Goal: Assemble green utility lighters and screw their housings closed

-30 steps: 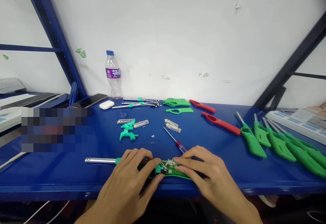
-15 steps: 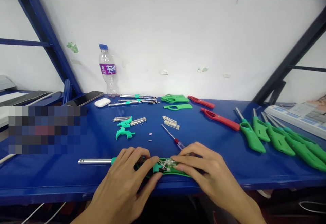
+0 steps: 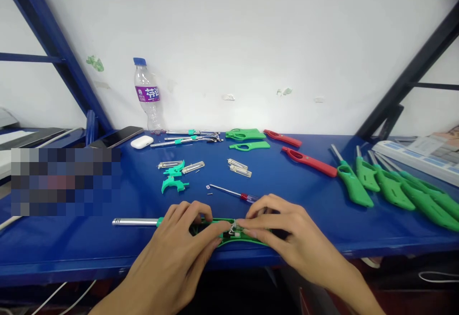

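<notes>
At the front edge of the desk (image 3: 344,229) lies an opened green lighter (image 3: 229,235), its metal tube (image 3: 134,222) pointing left. The left hand (image 3: 182,245) is curled over the lighter's left half, thumb and fingers clamped on the shell. The right hand (image 3: 287,238) presses its fingertips together on the small white and metal insides at the middle.

Just behind them lies a red-handled screwdriver (image 3: 233,193). Farther back are teal trigger pieces (image 3: 174,184) and clear tubes (image 3: 239,168). Finished green lighters (image 3: 387,190) lie in a row to the right.

By the wall are green shells (image 3: 247,135), red shells (image 3: 308,162), a white earbud case (image 3: 141,142), a phone (image 3: 116,136) and a bottle (image 3: 147,95). Its purple label bears white characters, too small to read.
</notes>
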The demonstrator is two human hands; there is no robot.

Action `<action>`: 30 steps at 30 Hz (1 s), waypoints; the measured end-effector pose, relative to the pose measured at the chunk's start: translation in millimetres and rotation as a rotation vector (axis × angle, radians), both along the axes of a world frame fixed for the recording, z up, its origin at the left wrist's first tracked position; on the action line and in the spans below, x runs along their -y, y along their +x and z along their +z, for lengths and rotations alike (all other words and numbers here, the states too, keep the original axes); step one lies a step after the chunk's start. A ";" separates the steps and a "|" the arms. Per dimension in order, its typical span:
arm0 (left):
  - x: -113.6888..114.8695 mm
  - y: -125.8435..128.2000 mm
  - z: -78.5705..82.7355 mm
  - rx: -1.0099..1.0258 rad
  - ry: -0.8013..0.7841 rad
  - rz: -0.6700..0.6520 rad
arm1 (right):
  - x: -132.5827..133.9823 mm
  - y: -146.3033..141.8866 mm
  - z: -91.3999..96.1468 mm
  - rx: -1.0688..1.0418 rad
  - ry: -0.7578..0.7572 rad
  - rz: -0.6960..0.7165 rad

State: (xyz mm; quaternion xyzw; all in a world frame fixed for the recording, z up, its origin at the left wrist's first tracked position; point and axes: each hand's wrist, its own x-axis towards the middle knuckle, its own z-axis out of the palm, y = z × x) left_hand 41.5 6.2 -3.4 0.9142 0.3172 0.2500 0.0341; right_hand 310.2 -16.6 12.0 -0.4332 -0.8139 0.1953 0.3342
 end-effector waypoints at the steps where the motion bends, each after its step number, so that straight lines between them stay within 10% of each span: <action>1: 0.2 0.4 -0.1 -0.001 -0.001 0.002 | -0.1 0.0 0.7 0.001 -0.006 0.001; 15: -0.5 2.8 5.5 -0.054 0.165 -0.021 | 5.3 -3.6 5.3 -0.017 -0.016 -0.016; 25: -2.7 -2.8 -10.1 -0.125 0.276 0.031 | 5.3 -0.2 5.7 -0.208 0.172 -0.210; 30: -4.2 -1.6 -6.0 -0.051 0.346 0.015 | -1.9 14.6 7.8 0.038 0.333 -0.331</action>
